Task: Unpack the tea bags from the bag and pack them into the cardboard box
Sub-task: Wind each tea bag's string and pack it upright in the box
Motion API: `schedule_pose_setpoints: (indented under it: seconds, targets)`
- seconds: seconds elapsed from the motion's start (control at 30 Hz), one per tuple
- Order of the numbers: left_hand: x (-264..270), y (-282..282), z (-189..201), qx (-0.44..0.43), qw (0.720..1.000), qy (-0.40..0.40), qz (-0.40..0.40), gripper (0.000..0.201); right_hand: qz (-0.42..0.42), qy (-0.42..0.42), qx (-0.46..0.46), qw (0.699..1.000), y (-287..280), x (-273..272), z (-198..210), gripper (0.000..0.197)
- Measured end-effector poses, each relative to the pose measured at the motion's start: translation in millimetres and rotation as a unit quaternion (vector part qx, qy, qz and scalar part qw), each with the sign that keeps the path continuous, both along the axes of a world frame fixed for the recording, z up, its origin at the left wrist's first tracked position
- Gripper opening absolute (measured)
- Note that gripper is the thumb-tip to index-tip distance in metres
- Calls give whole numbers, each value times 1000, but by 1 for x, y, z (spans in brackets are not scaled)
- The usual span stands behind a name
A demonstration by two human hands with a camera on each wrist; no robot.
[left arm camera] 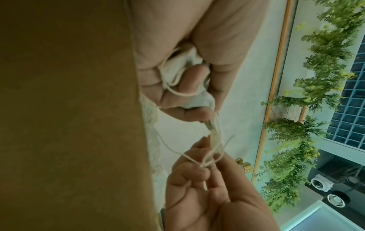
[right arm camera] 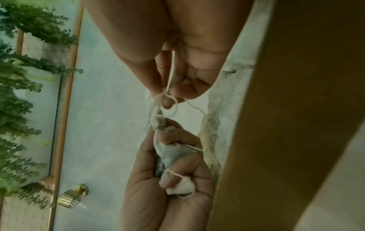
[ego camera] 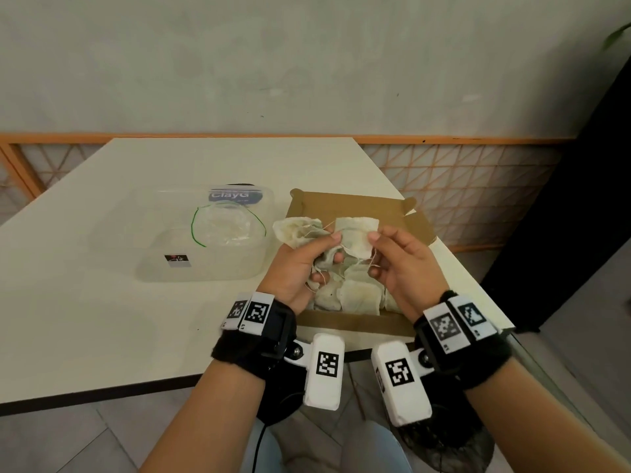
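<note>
Above the open cardboard box [ego camera: 348,203], my left hand [ego camera: 333,249] grips a crumpled bunch of tea bags [ego camera: 293,230]. Just to its right, my right hand [ego camera: 374,254] pinches the tangled white strings beside a flat tea bag [ego camera: 356,233]. Several more tea bags [ego camera: 358,295] lie in the box under both hands. In the left wrist view, the left hand [left arm camera: 197,87] is curled around a tea bag [left arm camera: 177,67], and the strings [left arm camera: 213,150] run down to the right hand [left arm camera: 207,164]. The right wrist view shows the right hand [right arm camera: 168,95] pinching a knot of string above the left hand [right arm camera: 177,156].
A clear plastic container [ego camera: 205,264] stands left of the box and holds a crumpled plastic bag [ego camera: 225,227] with a green tie. The white table [ego camera: 85,302] ends close behind the box at its right corner. The brown box wall [left arm camera: 69,109] fills one side of each wrist view.
</note>
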State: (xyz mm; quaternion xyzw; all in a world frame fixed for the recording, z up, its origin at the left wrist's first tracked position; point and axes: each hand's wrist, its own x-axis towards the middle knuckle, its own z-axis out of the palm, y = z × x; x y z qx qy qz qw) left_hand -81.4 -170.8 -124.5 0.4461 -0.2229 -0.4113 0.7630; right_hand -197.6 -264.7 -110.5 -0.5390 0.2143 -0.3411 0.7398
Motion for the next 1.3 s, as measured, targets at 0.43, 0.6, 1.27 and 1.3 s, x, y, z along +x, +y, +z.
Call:
schedule_pose_setpoints:
  seconds: [0.43,0.6,1.27,1.3]
  targets:
    - [3,-2,0,-23,999,42,23,1,125,198,-188,954,-29,-25,33,12]
    - [3,-3,-1,-16,998,35,40,8,241,341,-230,879,-31,-22,28,15]
    - [2,-1,2,-16,998,36,39,14,255,364,-540,715,-4,-30,3,35]
    - [1,-1,2,-16,998,36,38,14,255,362,-553,706,-3,-29,3,43]
